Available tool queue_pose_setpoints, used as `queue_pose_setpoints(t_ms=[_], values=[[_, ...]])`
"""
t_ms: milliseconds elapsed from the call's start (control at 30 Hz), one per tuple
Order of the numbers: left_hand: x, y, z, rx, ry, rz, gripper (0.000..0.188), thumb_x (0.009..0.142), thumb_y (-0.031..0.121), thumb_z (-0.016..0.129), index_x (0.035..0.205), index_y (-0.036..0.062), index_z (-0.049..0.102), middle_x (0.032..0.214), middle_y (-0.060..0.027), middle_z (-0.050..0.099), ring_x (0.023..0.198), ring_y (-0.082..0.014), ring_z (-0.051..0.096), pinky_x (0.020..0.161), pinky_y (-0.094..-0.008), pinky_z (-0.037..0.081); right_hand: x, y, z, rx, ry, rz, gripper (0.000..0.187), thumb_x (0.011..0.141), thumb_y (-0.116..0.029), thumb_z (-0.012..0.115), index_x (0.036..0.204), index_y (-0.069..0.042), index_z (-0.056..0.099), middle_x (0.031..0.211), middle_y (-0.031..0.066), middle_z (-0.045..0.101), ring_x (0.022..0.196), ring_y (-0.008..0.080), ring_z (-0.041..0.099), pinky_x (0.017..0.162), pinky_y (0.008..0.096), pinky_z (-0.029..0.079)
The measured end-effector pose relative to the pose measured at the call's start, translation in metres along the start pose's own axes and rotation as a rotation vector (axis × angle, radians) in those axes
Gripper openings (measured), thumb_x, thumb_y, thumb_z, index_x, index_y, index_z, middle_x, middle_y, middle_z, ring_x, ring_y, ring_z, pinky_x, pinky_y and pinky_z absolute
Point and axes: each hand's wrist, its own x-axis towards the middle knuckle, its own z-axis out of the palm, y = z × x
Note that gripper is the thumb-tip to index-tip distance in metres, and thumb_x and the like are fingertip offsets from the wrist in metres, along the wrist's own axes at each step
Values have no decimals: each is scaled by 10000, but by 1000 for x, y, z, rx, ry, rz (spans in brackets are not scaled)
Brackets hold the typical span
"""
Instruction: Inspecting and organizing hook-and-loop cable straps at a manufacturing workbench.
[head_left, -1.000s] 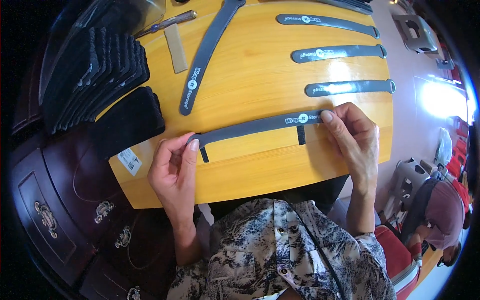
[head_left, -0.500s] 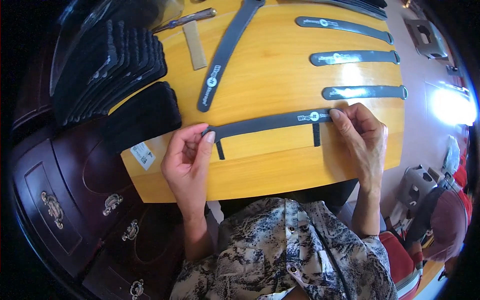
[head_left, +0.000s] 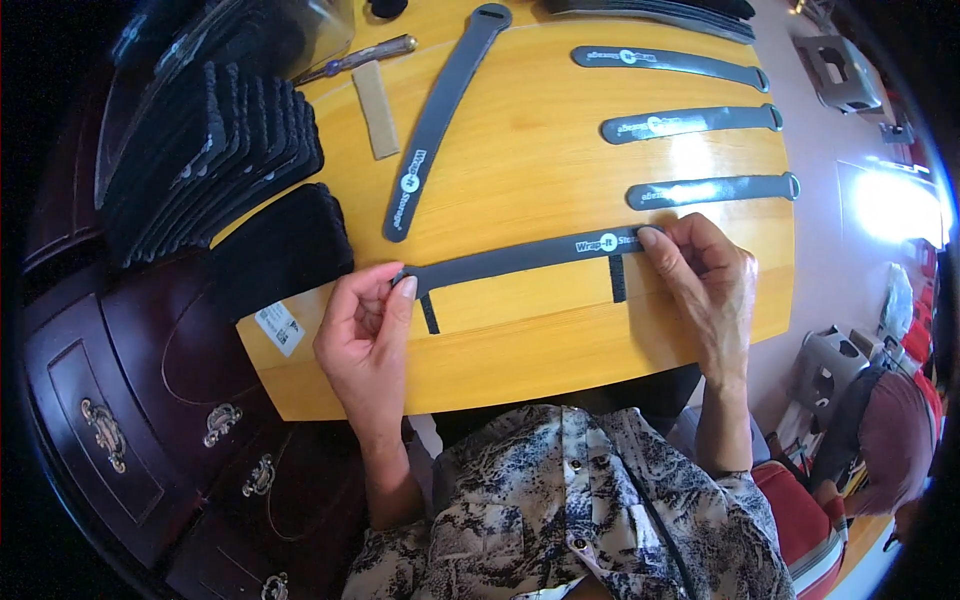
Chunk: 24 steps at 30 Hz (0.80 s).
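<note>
A long dark grey storage strap (head_left: 510,261) with white print is stretched between my two hands, just above the near part of the table. My left hand (head_left: 366,342) pinches its left end between thumb and fingertips. The right end sits in the pinch of my right hand (head_left: 704,282), partly hidden by the thumb. Two short black strips, one on the left (head_left: 430,313) and one on the right (head_left: 617,280), show below the strap against the wood. Beyond it, a longer grey strap (head_left: 432,130) lies slanted, its slotted end pointing away.
Three grey straps with end rings, far (head_left: 670,65), middle (head_left: 690,123) and near (head_left: 715,191), lie at right on the yellow wooden table (head_left: 520,370). Black fuzzy straps (head_left: 250,140) are stacked at left, near a tan strip (head_left: 376,110), a pen-like tool (head_left: 355,58) and a white label (head_left: 280,328).
The view has shifted slightly, so the table and everything on it appear a little lower and further left. Both hands keep the same pinch on the strap.
</note>
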Motion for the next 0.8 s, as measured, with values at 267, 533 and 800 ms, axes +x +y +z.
queue_pose_setpoints(t_ms=[267,533,800], values=[[3,4,2,-5,-5,-40,116,857,-22,673,972,-14,653,774,42,583,669,1,502,605,-137,405,0,-1,-2,-8,-7,-18,255,851,-213,724,754,-6,611,565,38,570,506,74,500,474,248,414],[3,7,4,-2,-2,-49,122,866,-19,662,961,13,594,765,34,565,667,-7,503,603,-148,409,-1,-7,1,-95,12,-74,246,840,-193,735,752,-9,598,557,46,551,494,78,480,464,250,402],[-1,14,4,199,-25,-26,53,876,0,646,904,-10,603,777,-20,567,652,-50,511,572,-201,414,0,-6,4,-82,71,-59,211,830,-171,733,825,-26,580,596,65,594,500,130,540,500,275,444]])
